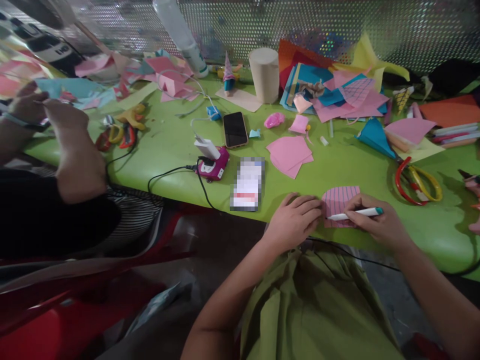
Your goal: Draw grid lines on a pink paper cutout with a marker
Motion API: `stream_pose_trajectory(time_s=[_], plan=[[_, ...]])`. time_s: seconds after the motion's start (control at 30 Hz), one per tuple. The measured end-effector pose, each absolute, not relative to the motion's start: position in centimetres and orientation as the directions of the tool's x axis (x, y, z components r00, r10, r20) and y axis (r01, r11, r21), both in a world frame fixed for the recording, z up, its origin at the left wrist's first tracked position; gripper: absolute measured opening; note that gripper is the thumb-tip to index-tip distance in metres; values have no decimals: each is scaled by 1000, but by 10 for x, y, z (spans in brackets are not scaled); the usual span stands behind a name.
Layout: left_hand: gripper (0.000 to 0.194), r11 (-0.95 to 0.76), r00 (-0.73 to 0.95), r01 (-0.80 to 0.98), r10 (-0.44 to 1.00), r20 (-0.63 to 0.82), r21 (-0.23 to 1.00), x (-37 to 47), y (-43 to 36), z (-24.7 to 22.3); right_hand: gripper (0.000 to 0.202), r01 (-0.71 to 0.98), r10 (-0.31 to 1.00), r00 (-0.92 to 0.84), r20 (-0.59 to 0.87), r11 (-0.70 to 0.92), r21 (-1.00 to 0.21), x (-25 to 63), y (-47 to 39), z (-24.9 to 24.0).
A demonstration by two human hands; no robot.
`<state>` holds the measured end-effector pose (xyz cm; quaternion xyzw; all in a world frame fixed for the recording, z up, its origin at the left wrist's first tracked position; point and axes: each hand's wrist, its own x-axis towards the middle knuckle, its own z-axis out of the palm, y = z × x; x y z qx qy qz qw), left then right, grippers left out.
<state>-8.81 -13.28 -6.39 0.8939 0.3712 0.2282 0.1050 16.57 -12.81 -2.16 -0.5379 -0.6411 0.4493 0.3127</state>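
My right hand (371, 217) is closed around a white marker (362, 214) with a teal end, its tip low on the left part of a pink paper piece (339, 197). Dark stripes run down that paper, which has one rounded corner. My left hand (296, 217) lies flat at the table's front edge, fingers stretched out and their tips at the paper's left side. Further back rest several plain pink paper pieces (288, 154), stacked loosely. Scissors (416, 182) with red and yellow handles lie to the right, their blades covered by blue paper (375, 136).
A phone with a lit screen (247, 184), a dark phone (235, 129) and a magenta power adapter (213, 165) with cables are left of my hands. Coloured papers and a beige cup (264, 75) line the back of the green table (172, 170). Another person's arm (75, 145) rests at left.
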Motion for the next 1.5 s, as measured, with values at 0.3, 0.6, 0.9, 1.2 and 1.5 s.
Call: stream_pose_trajectory(time_s=[0.3, 0.6, 0.9, 1.2, 1.5], plan=[[27, -699, 626, 619, 714, 313, 357, -88, -133, -64, 19, 389, 960, -260, -107, 3, -921, 175, -140, -36], [26, -708, 625, 611, 706, 333, 355, -88, -133, -65, 25, 302, 958, -261, -117, -34, -953, 178, -142, -36], [26, -704, 624, 616, 710, 328, 352, -87, -134, -66, 22, 192, 988, 152, 32, 2, -981, 192, -126, -45], [23, -696, 604, 617, 718, 345, 368, -86, -134, -63, 28, 383, 997, 59, 41, 15, -923, 163, -125, -39], [24, -688, 605, 623, 725, 328, 372, -86, -134, -64, 24, 451, 998, -7, 68, 64, -890, 162, -124, -40]])
